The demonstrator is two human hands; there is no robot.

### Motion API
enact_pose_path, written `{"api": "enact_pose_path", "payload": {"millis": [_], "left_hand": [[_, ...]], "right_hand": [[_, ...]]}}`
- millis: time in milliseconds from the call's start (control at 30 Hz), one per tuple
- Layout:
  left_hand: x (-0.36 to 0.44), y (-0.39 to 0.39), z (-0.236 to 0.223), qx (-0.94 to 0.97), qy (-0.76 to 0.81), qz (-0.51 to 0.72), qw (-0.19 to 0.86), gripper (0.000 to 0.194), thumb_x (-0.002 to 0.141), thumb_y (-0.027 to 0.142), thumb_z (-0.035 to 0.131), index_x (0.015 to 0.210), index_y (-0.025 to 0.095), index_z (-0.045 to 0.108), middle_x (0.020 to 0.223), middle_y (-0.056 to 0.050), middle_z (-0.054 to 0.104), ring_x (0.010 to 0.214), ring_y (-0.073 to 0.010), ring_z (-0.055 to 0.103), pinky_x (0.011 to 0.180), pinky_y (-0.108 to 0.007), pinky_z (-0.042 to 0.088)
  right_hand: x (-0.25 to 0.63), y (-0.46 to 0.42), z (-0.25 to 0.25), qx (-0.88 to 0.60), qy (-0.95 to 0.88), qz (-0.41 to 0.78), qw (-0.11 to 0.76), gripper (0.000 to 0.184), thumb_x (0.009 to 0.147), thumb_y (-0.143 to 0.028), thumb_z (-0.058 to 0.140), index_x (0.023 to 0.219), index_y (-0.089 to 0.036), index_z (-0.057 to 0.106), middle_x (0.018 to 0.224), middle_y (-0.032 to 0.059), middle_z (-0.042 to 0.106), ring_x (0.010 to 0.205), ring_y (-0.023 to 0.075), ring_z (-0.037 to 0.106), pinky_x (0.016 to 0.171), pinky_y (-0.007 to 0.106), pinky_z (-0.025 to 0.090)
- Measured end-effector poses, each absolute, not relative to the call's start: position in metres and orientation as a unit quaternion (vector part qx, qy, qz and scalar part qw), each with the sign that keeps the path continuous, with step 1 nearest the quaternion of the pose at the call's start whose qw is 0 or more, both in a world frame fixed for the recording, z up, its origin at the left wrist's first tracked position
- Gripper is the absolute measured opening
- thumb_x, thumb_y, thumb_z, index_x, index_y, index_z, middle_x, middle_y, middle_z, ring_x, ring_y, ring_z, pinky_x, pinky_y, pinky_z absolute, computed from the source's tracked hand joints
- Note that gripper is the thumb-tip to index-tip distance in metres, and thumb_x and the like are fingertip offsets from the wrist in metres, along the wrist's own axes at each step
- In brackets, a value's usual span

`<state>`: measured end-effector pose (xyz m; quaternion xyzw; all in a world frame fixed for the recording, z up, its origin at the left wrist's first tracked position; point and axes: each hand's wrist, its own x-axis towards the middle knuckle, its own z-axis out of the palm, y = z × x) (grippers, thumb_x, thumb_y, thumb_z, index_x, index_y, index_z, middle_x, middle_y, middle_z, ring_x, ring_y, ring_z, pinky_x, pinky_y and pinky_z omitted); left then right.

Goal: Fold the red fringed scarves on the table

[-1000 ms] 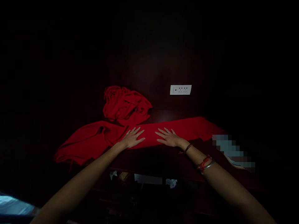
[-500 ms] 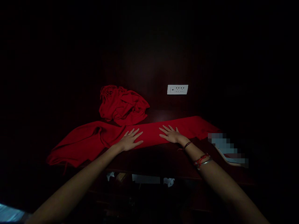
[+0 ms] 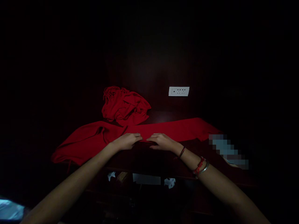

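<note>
A long red scarf [image 3: 168, 129] lies stretched sideways across the dark table, flat at the right and rumpled at the left. My left hand [image 3: 127, 141], with a ring on one finger, is closed at the scarf's near edge, fingertips pointing right. Facing it, my right hand [image 3: 163, 141] has curled fingers on the same edge, its thumb below them. A narrow gap separates the two hands. Behind the scarf's left half sits a crumpled heap of red fringed cloth [image 3: 127, 107].
A white wall socket [image 3: 178, 91] is behind the table. At the right lies a flat object with a blurred-out surface [image 3: 225, 149]. Under the table's front edge, pale paper-like pieces [image 3: 146, 179] and a brownish box-like item [image 3: 122, 177] show on a dim shelf.
Both hands have come from lying flat with fingers spread on the scarf to its near edge. They have moved closer together, and their fingers have curled in.
</note>
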<state>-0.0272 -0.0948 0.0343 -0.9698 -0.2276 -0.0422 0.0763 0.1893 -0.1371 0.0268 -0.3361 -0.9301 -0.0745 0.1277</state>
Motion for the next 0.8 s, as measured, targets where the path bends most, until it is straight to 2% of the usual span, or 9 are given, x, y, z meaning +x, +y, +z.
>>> {"api": "enact_pose_path", "payload": {"millis": [100,200,467,633,733,800], "left_hand": [[-0.026,-0.091,0.024,-0.955,-0.262,-0.107,0.094,0.018,0.080,0.019,0.036,0.090,0.018,0.051,0.083,-0.003,0.053,0.077,-0.0135,0.050,0.069,-0.022,0.038],[-0.026,-0.091,0.016,-0.944,-0.273,-0.143,0.119,0.021,0.083,0.026,0.033,0.087,0.017,0.052,0.081,-0.003,0.052,0.075,-0.0133,0.049,0.068,-0.022,0.038],[-0.027,-0.096,0.018,-0.946,-0.249,-0.175,0.107,0.018,0.082,0.018,0.033,0.084,0.018,0.051,0.080,-0.003,0.049,0.075,-0.0125,0.047,0.068,-0.022,0.037],[-0.025,-0.100,0.017,-0.951,-0.252,-0.165,0.067,0.017,0.080,0.016,0.035,0.087,0.018,0.051,0.084,-0.004,0.048,0.081,-0.0133,0.046,0.072,-0.023,0.037],[-0.031,-0.105,0.019,-0.956,-0.251,-0.150,0.024,0.016,0.079,0.024,0.040,0.089,0.018,0.051,0.087,-0.003,0.050,0.082,-0.0138,0.047,0.075,-0.023,0.037],[-0.036,-0.106,0.025,-0.960,-0.240,-0.144,-0.015,0.019,0.080,0.030,0.040,0.090,0.018,0.052,0.088,-0.003,0.051,0.083,-0.0134,0.047,0.077,-0.023,0.036]], "right_hand": [[0.186,-0.136,0.021,-0.359,-0.917,-0.109,0.134,0.028,0.078,-0.026,0.043,0.103,-0.017,0.051,0.086,0.0052,0.057,0.079,0.0140,0.050,0.070,0.025,0.037],[0.186,-0.133,0.017,-0.367,-0.911,-0.122,0.142,0.022,0.080,-0.026,0.041,0.096,-0.018,0.054,0.082,0.0039,0.057,0.075,0.0126,0.050,0.066,0.022,0.036],[0.181,-0.128,0.018,-0.388,-0.890,-0.167,0.170,0.022,0.082,-0.024,0.036,0.076,-0.016,0.056,0.073,0.0037,0.054,0.069,0.0117,0.047,0.065,0.022,0.033],[0.181,-0.134,0.020,-0.390,-0.894,-0.171,0.139,0.025,0.083,-0.024,0.033,0.078,-0.017,0.056,0.075,0.0050,0.054,0.073,0.0136,0.047,0.067,0.024,0.033],[0.184,-0.136,0.022,-0.363,-0.918,-0.120,0.110,0.023,0.082,-0.027,0.036,0.082,-0.017,0.056,0.078,0.0049,0.054,0.074,0.0132,0.048,0.067,0.024,0.035],[0.186,-0.136,0.025,-0.341,-0.929,-0.071,0.124,0.026,0.082,-0.032,0.036,0.088,-0.017,0.056,0.082,0.0045,0.055,0.077,0.0124,0.049,0.069,0.023,0.036]]}}
